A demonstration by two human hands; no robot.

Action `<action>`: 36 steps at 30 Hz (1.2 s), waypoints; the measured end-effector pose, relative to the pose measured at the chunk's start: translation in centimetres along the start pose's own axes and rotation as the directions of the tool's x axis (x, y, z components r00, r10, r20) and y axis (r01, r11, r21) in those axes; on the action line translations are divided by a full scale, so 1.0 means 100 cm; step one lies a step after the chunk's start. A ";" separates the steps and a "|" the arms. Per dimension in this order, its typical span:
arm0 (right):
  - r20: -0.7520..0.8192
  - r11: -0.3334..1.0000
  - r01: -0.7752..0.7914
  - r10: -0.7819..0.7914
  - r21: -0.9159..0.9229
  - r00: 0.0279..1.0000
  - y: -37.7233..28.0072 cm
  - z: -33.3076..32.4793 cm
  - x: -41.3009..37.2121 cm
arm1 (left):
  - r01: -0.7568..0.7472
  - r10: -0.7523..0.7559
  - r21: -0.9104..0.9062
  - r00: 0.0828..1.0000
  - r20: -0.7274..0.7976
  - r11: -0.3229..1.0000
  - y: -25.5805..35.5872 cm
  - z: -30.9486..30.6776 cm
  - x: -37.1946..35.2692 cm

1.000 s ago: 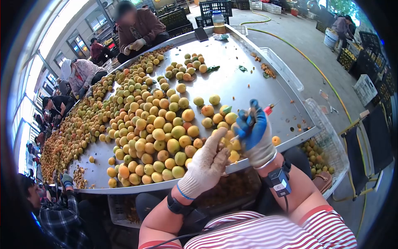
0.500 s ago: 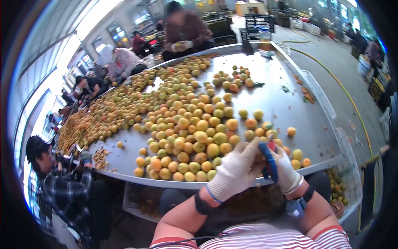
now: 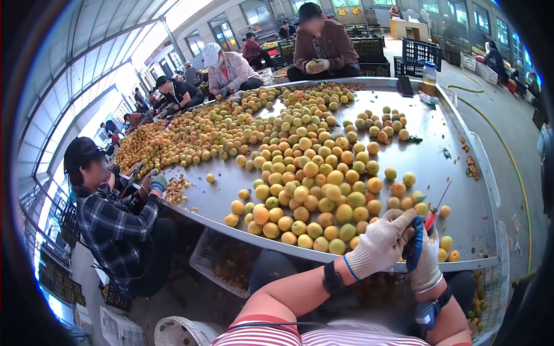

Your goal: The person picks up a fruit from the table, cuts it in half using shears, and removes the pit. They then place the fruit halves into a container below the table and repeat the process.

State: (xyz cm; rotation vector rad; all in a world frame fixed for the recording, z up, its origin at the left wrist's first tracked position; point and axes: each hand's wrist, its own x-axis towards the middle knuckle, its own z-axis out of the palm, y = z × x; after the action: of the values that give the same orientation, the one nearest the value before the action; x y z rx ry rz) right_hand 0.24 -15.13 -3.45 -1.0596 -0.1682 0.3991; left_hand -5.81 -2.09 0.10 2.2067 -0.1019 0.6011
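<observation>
head-worn view, forward-down — close over table [image 3: 346, 115]

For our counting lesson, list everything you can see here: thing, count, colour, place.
fruit: many, yellow, orange and green, heaped on table
table: one, silver, centre
scraps: one pile, brownish, left table edge
bottle: one, amber, far table end
crates: several, black, behind table
hose: one, yellow-green, floor at right
co-workers: several, along left and far sides
tool: one, red handle, in right hand
left hand: one, white glove, against right hand
right hand: one, white and blue glove, near table edge
</observation>
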 end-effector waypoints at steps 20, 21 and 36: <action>-0.104 0.999 0.036 -0.035 0.011 0.994 -0.032 0.006 0.000 | 0.445 -0.428 -0.555 0.888 0.169 0.703 -0.027 -0.005 0.014; -0.068 0.999 0.024 -0.025 -0.026 0.997 -0.033 0.005 0.000 | 0.465 -0.457 -0.622 0.870 0.188 0.630 -0.024 -0.007 0.016; -0.209 0.994 0.084 -0.097 -0.070 0.973 -0.073 -0.025 0.026 | 0.186 -0.235 0.151 0.617 0.751 0.971 0.041 -0.035 0.008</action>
State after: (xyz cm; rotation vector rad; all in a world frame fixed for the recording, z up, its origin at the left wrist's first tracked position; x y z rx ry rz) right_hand 5.17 -19.29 1.59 -1.1424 -0.0381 0.1977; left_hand -7.54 -2.02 5.25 2.3401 -0.2611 -0.5223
